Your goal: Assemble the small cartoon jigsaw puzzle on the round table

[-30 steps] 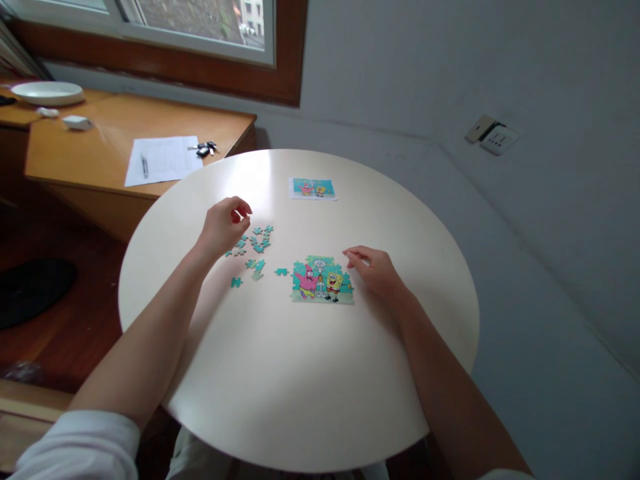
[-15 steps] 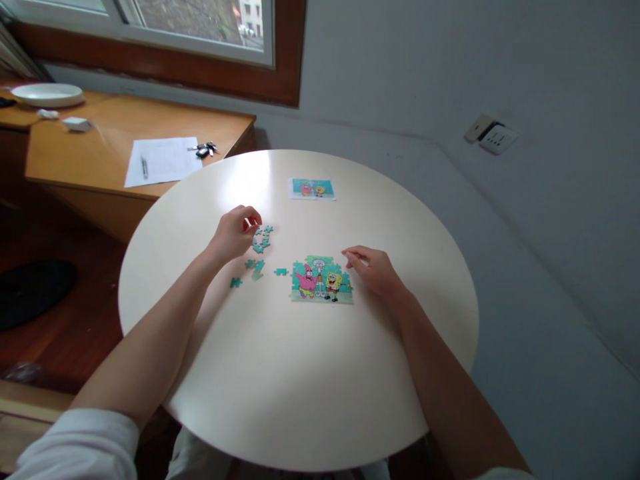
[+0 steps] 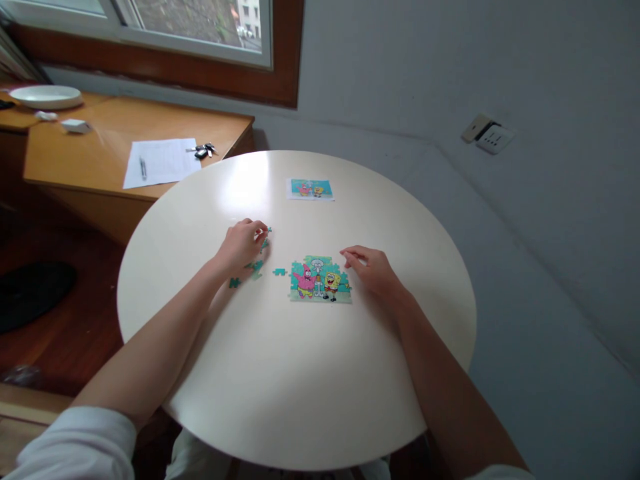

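My left hand [image 3: 241, 241] is over the loose puzzle pieces left of the partly joined jigsaw puzzle [image 3: 320, 281]. Its fingers are bent into a pinch at a small teal puzzle piece [image 3: 269, 230]; whether the piece is between the fingertips is hard to see. Below that hand lie more teal pieces [image 3: 255, 268], and a separate piece [image 3: 235, 283] sits to their left. Another single piece [image 3: 279, 272] lies close to the puzzle's left edge. At the puzzle's upper right, my right hand [image 3: 370, 265] is loosely curled, thumb and forefinger tips apart, with nothing visible between them.
A printed reference picture [image 3: 310, 189] lies toward the far side of the round white table [image 3: 300, 380]. On the wooden desk [image 3: 95, 157] at the left are a sheet of paper [image 3: 165, 160], keys [image 3: 203, 151] and a white plate [image 3: 46, 97]. A wall borders the table's right side.
My left hand has moved down and slightly right, now covering part of the upper group of loose pieces. My right hand and the joined puzzle stay nearly in place.
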Demonstrator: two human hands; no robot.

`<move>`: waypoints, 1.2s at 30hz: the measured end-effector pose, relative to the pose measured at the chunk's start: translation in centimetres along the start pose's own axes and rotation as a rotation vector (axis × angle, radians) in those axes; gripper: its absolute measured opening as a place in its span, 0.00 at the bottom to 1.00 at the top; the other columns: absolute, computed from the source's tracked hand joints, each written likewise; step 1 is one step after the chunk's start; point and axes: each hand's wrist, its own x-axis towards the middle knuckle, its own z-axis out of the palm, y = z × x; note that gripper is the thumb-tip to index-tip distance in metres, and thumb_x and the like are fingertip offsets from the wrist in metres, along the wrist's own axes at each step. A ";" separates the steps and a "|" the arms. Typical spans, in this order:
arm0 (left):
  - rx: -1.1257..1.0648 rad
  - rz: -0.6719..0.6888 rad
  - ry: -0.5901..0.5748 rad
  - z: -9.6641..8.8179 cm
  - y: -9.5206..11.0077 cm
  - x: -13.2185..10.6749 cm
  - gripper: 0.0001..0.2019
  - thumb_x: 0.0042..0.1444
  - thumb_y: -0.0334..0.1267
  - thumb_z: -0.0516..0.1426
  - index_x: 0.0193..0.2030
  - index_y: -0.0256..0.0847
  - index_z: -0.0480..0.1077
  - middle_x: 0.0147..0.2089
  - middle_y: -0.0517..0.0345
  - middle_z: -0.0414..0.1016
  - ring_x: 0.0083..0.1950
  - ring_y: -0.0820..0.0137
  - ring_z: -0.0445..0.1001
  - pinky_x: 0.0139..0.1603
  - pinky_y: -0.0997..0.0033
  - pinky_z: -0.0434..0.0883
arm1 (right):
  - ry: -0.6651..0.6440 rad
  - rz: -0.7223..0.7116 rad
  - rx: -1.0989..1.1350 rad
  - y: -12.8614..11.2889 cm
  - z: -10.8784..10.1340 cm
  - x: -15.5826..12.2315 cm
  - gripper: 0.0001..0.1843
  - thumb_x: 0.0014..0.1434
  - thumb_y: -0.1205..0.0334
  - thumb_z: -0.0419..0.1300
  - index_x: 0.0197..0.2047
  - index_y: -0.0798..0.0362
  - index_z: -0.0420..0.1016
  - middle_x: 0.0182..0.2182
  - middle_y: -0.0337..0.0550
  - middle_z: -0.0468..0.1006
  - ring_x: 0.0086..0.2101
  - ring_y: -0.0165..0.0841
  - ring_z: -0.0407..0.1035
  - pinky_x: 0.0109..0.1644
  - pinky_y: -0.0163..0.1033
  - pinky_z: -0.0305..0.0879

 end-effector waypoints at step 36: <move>0.087 -0.034 -0.142 0.5 1.3 -0.3 0.07 0.54 0.30 0.51 0.38 0.38 0.70 0.40 0.50 0.72 0.42 0.61 0.71 0.49 0.57 0.57 | -0.015 -0.007 -0.028 -0.2 -0.1 0.1 0.13 0.57 0.60 0.54 0.35 0.54 0.79 0.25 0.41 0.80 0.30 0.33 0.73 0.39 0.37 0.65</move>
